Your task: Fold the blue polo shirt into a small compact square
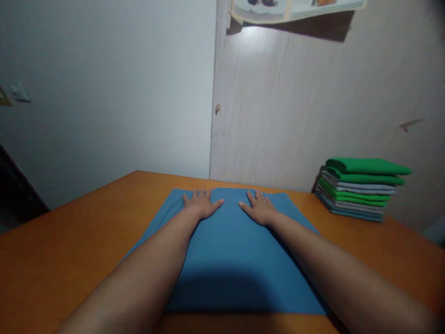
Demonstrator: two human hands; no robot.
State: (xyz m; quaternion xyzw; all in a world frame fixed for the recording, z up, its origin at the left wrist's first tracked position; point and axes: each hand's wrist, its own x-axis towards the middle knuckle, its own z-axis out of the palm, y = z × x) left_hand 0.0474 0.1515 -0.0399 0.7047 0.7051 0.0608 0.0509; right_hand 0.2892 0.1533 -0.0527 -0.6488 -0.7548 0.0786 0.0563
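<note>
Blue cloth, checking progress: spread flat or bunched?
Spread flat: blue cloth lies smooth on the table, left hand and right hand pressed open near its far edge.

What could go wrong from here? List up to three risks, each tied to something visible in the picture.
The left hand and right hand lie flat near the far edge of the blue cloth; a push could slide it along the orange table and bunch it. The stack of folded cloths sits at the right; a wide sweep might topple it.
</note>
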